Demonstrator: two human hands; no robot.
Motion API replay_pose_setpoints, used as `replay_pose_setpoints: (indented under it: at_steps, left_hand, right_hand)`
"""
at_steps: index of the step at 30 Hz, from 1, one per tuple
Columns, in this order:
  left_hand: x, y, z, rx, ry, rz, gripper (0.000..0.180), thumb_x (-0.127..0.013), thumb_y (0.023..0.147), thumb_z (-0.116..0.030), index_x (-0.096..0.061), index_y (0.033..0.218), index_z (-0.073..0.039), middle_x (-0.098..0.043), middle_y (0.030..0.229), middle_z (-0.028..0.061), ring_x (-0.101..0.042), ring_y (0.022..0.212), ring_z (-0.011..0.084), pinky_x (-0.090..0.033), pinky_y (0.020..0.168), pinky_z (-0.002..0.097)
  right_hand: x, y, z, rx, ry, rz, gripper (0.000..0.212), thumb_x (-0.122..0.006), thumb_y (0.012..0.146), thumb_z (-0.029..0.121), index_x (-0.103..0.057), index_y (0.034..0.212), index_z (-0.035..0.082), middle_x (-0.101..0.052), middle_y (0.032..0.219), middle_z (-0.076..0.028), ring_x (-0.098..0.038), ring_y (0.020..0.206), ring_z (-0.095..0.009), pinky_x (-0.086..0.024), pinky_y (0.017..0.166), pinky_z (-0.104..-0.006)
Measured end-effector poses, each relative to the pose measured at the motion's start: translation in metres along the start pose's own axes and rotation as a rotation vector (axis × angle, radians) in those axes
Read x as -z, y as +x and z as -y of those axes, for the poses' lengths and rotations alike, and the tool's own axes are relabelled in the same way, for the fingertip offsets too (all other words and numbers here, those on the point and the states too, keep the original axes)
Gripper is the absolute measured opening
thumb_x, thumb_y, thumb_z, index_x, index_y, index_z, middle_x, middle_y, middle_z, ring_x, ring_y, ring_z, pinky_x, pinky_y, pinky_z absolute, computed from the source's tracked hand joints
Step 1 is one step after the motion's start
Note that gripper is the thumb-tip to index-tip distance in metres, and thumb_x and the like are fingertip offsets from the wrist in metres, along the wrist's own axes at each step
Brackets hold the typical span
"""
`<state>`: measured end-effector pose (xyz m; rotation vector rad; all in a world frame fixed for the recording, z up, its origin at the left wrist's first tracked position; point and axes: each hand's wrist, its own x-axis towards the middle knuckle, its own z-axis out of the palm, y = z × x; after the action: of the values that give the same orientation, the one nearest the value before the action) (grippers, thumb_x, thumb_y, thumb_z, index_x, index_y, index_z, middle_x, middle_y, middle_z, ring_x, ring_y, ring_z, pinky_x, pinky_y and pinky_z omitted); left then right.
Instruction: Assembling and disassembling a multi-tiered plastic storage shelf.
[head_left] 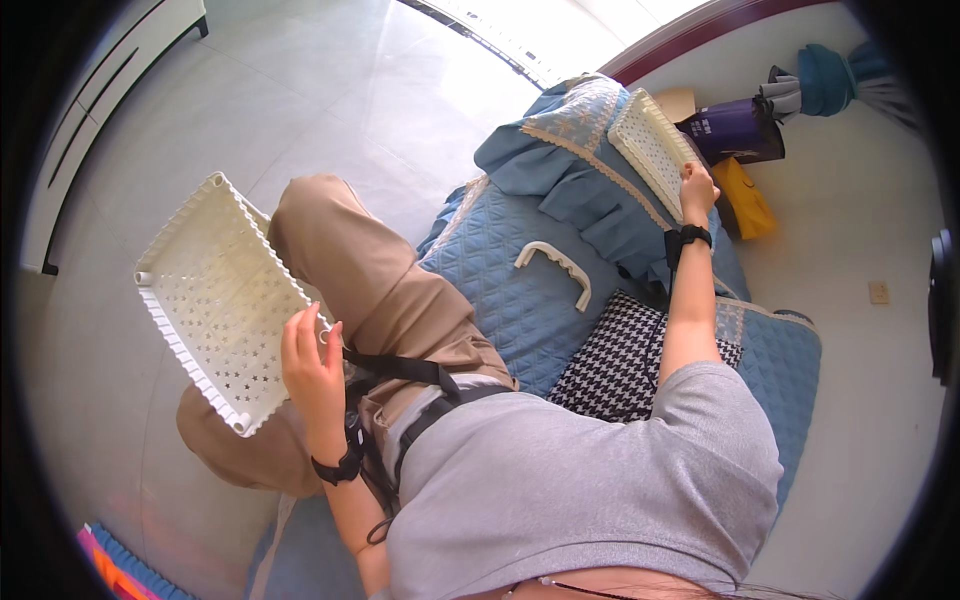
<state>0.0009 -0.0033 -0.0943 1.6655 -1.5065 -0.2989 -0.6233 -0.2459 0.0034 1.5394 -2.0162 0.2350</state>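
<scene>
My left hand (314,365) is closed on the near right corner of a white plastic basket (225,320) with star-shaped holes and a scalloped rim. The basket is tilted in front of my knees. My right arm reaches out to the far right, where my right hand (698,190) grips the edge of a second white perforated plastic piece (650,150), resting against the blue sofa arm. A curved white plastic handle (556,268) lies loose on the blue quilted seat, between my two arms and touched by neither hand.
I sit on a sofa with a blue quilted cover (480,270). A black-and-white houndstooth cushion (610,360) lies by my right side. Beyond the sofa arm are a purple bag (735,130) and a yellow bag (748,198). A white cabinet (95,110) stands at far left.
</scene>
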Motion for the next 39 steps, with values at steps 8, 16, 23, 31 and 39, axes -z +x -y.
replay_pose_setpoints:
  at_steps: [8,16,23,31,39]
  left_hand:
    - [0.002,-0.002,-0.003,0.039,-0.002,0.054,0.03,-0.062,0.092,-0.007,-0.056,0.122,-0.002,-0.058,0.111,0.0121,-0.06,0.091,0.0264,-0.05,0.08,0.0372]
    - [0.006,-0.002,-0.006,0.038,0.016,0.088,0.034,-0.061,0.093,-0.007,-0.055,0.125,-0.003,-0.058,0.115,0.0138,-0.059,0.095,0.0286,-0.049,0.083,0.0384]
    - [0.0,0.001,-0.009,0.024,0.037,0.097,0.033,-0.059,0.094,-0.008,-0.054,0.127,-0.003,-0.057,0.119,0.0152,-0.059,0.101,0.0312,-0.049,0.085,0.04]
    - [0.004,0.0,-0.009,0.043,0.06,0.107,0.033,-0.059,0.093,-0.008,-0.055,0.126,-0.003,-0.056,0.118,0.0153,-0.057,0.106,0.0335,-0.048,0.087,0.0418]
    - [-0.005,0.003,-0.009,0.026,0.033,0.112,0.034,-0.06,0.092,-0.006,-0.056,0.125,-0.002,-0.056,0.117,0.0147,-0.057,0.105,0.0335,-0.048,0.087,0.0426]
  right_hand:
    - [-0.019,0.014,-0.035,-0.113,-0.164,0.311,0.022,-0.057,0.089,0.014,-0.07,0.105,0.02,-0.07,0.107,-0.004,-0.065,0.104,-0.023,-0.039,0.086,-0.0439]
    - [-0.064,0.0,-0.037,-0.116,-0.123,0.332,0.026,-0.053,0.09,0.014,-0.069,0.109,0.022,-0.068,0.112,-0.003,-0.062,0.11,-0.024,-0.04,0.093,-0.05]
    - [-0.087,0.008,-0.059,-0.144,0.188,0.154,0.029,-0.051,0.09,0.016,-0.067,0.114,0.017,-0.065,0.118,-0.008,-0.059,0.114,-0.028,-0.043,0.094,-0.0485]
    - [-0.086,0.015,0.057,0.14,0.631,0.061,0.042,-0.044,0.101,0.041,-0.068,0.116,0.011,-0.063,0.125,-0.013,-0.057,0.117,-0.033,-0.043,0.101,-0.0394]
    - [-0.082,0.012,0.037,0.146,0.513,0.182,0.046,-0.041,0.103,0.041,-0.069,0.112,0.005,-0.064,0.118,-0.015,-0.058,0.114,-0.032,-0.044,0.097,-0.0381]
